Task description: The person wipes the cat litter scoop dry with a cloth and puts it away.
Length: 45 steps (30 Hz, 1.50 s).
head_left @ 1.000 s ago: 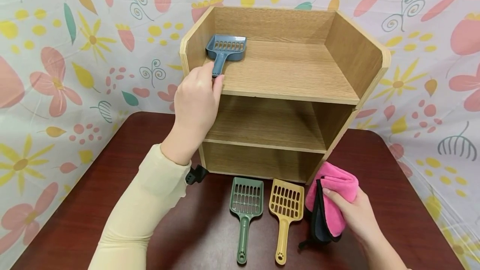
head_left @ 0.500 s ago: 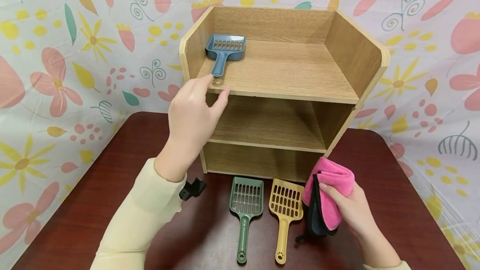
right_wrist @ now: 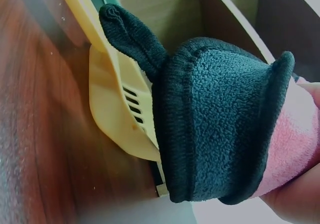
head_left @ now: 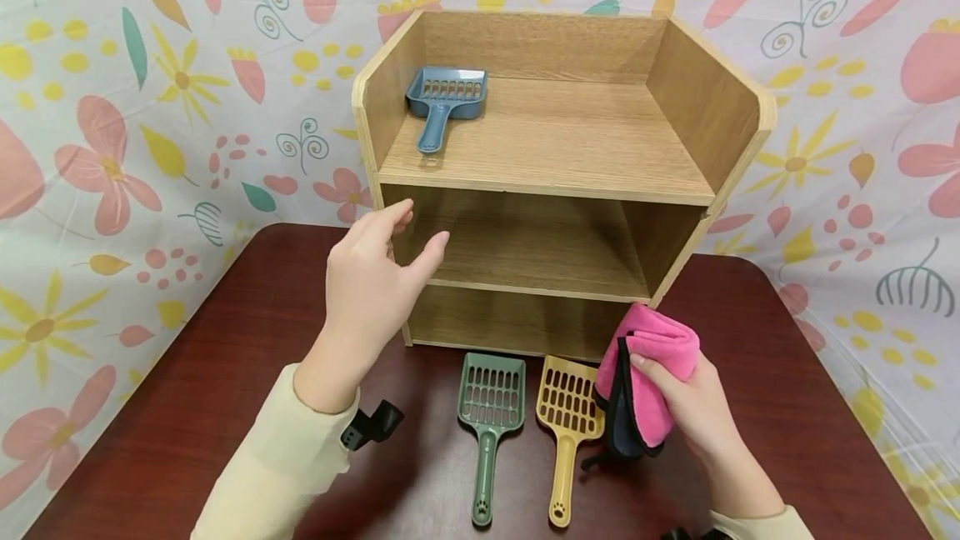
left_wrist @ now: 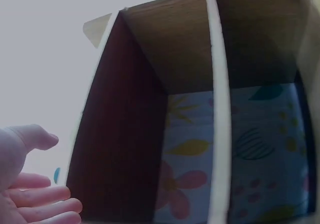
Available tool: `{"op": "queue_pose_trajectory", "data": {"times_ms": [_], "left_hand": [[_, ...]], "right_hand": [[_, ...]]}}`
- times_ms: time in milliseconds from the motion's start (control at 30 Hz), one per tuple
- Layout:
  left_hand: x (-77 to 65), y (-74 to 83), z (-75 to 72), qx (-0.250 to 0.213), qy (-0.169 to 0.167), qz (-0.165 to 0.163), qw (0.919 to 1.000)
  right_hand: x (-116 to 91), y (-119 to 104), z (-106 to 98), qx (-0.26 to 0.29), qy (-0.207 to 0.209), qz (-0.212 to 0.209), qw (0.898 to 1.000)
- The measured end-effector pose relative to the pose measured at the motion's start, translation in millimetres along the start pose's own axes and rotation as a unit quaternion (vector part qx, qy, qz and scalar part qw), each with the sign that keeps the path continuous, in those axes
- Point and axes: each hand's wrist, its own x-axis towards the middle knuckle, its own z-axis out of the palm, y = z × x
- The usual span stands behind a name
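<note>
A blue slotted litter scoop (head_left: 448, 96) lies on the top board of a wooden shelf unit (head_left: 555, 140), near its left wall, handle toward the front. My left hand (head_left: 371, 290) hovers in front of the middle compartment, thumb and fingers apart, holding nothing; the left wrist view shows its fingers (left_wrist: 45, 204) beside the shelf. My right hand (head_left: 693, 407) grips a folded pink and dark cloth (head_left: 656, 365) with black edging, low at the unit's right front. Close beside that cloth, a yellow litter scoop (head_left: 570, 398) lies on the table, with a green litter scoop (head_left: 491, 394) to its left.
The dark red-brown table (head_left: 247, 340) carries the shelf unit, whose two lower compartments face me. A flower-printed curtain (head_left: 187, 107) hangs behind and on both sides. A black wrist camera mount (head_left: 372, 425) sticks out from my left sleeve.
My left hand has let go of the blue scoop's handle and drawn back down toward me. The right hand has shifted slightly left and up with the cloth.
</note>
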Motion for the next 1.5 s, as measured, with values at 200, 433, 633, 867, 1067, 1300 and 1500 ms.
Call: {"op": "queue_pose_trajectory", "data": {"times_ms": [200, 433, 633, 867, 1067, 1300, 1500], "left_hand": [[-22.7, -5.2, 1.9, -0.036, -0.037, -0.046, 0.9976], [-45.0, -12.3, 8.2, -0.059, -0.089, -0.087, 0.9905], [-65.9, -19.2, 16.3, -0.07, -0.142, -0.137, 0.9778], [-91.1, -24.1, 21.0, -0.069, -0.187, -0.171, 0.965], [-104.7, -28.8, 24.3, -0.097, -0.213, -0.198, 0.9519], [-114.9, -35.5, 27.9, -0.131, -0.282, -0.263, 0.9134], [-129.1, -42.0, 33.7, -0.175, -0.337, -0.311, 0.8712]], "right_hand": [[-1.7, -0.6, 1.2, 0.015, 0.003, 0.005, 1.0], [-4.0, -1.5, -0.4, 0.044, 0.013, 0.005, 0.999], [-5.0, -1.3, -3.0, 0.039, 0.016, 0.005, 0.999], [-3.8, 0.6, -3.3, 0.018, 0.012, 0.0, 1.0], [-2.0, 1.8, -3.2, 0.006, 0.003, -0.002, 1.0], [-2.5, 4.9, -0.8, 0.012, -0.004, 0.007, 1.0], [-2.7, 5.7, 1.3, 0.026, -0.001, 0.008, 1.0]]}}
